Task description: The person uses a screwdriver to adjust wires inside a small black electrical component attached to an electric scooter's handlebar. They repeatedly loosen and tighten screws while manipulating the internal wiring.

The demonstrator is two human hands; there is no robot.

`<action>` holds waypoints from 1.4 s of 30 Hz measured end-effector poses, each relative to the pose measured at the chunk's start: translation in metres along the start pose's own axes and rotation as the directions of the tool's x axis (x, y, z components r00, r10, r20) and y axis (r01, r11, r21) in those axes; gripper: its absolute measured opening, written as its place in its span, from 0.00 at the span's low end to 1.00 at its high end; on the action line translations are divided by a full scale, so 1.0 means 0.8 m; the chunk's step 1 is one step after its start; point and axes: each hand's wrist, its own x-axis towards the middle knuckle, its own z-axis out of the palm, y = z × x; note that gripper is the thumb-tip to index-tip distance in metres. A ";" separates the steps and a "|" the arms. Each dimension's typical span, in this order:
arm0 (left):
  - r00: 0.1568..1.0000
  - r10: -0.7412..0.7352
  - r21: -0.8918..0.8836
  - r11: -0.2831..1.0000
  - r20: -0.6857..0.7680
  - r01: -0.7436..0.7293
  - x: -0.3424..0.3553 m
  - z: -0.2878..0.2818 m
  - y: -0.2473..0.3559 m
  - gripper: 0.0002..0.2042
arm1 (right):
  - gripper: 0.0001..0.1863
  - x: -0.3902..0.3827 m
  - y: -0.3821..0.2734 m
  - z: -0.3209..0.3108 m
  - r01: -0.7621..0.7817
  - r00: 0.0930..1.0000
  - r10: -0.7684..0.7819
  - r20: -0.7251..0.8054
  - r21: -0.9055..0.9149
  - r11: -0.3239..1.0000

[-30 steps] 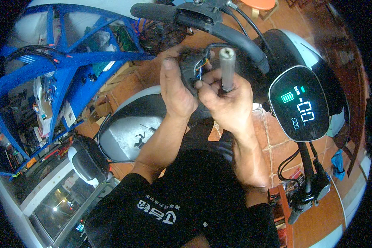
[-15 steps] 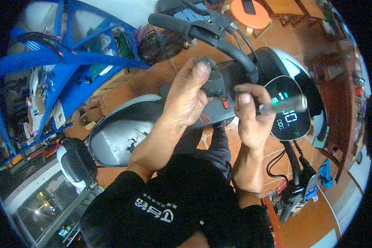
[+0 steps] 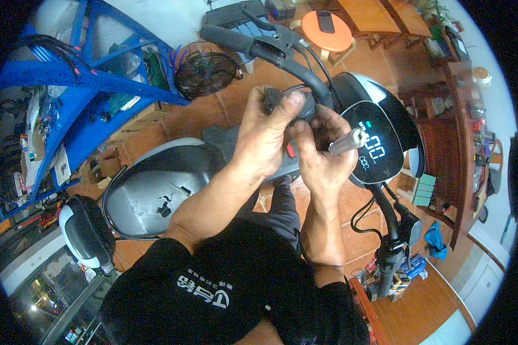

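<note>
In front of my chest, my left hand (image 3: pixel 263 135) is closed round a small dark part (image 3: pixel 309 109), its thumb pressed on top; its exact kind is hidden by the fingers. Close against it, my right hand (image 3: pixel 322 158) grips what looks like a screwdriver (image 3: pixel 346 142), its pale cylindrical handle sticking out to the right; its tip is hidden. Both hands are over an electric scooter, beside its lit round display (image 3: pixel 377 144). A bit of red shows just below the hands.
The handlebar's left grip (image 3: pixel 227 39) reaches past my hands, its right grip (image 3: pixel 390 261) lies nearer on the right. A grey storage bin (image 3: pixel 149 192) is at left. Blue shelving (image 3: pixel 92 80) stands far left, a black fan (image 3: pixel 207 75) and an orange stool (image 3: pixel 326 34) beyond.
My right hand has moved left with the screwdriver and now meets my left hand at the dark part. The scooter and room have shifted leftward in the view.
</note>
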 end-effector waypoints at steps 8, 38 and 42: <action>0.997 0.075 0.085 0.993 0.021 -0.077 -0.011 -0.004 -0.018 0.17 | 0.11 0.003 -0.025 -0.001 -0.232 0.970 0.242 -0.010 0.249 0.940; 0.977 -0.185 -0.241 0.948 0.111 0.207 -0.006 -0.052 -0.004 0.23 | 0.10 -0.022 -0.004 -0.029 -0.090 0.987 -0.013 0.157 0.629 0.772; 0.982 -0.154 -0.204 0.963 0.107 0.174 -0.005 -0.050 -0.007 0.22 | 0.07 -0.020 -0.004 -0.024 0.039 0.988 -0.120 0.103 0.575 0.817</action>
